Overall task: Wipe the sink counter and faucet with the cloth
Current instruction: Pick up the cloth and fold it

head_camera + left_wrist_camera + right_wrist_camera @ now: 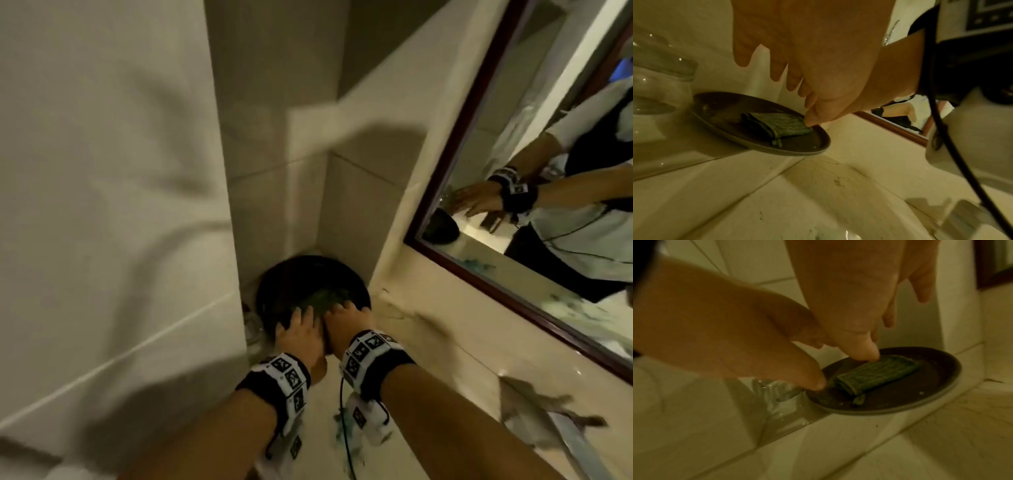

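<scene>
Green folded cloth (877,375) lies in a dark round plate (937,386) at the counter (838,186) corner. Both hands hover over the plate: left hand (301,337) and right hand (346,325), fingers spread, right thumb touching the cloth.

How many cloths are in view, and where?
1. The folded green cloth lies on the dark round plate in the counter corner, beside a clear glass jar. More may be hidden behind the hands.
</scene>
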Demonstrator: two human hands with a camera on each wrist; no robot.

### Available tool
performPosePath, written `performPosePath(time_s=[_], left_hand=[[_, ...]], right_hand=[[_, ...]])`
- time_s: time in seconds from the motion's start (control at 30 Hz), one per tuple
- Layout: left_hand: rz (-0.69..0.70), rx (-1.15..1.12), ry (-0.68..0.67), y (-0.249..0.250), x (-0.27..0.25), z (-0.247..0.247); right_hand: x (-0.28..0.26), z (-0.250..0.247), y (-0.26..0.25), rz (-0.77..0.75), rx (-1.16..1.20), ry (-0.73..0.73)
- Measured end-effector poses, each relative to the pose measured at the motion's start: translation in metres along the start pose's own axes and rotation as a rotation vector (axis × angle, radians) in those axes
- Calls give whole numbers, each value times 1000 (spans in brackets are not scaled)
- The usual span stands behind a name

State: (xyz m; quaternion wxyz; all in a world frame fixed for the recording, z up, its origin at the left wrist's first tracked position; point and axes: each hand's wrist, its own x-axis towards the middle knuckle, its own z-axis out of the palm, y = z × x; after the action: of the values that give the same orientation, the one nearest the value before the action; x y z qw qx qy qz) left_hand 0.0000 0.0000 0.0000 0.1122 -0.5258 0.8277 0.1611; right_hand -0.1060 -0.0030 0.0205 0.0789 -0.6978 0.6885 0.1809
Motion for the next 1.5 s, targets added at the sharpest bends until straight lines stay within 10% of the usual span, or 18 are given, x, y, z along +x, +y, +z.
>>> performPosePath(time_s=[0.73, 0.93, 1.5], left_hand=[[-140, -3, 5, -6, 62, 20], [32, -149, 258, 7, 60, -18], [635, 46, 119, 146, 35, -11]], right_hand=[[79, 33, 25, -146, 247, 121], [27, 12, 72, -176, 568, 186], [-136, 113, 180, 255, 712, 225]])
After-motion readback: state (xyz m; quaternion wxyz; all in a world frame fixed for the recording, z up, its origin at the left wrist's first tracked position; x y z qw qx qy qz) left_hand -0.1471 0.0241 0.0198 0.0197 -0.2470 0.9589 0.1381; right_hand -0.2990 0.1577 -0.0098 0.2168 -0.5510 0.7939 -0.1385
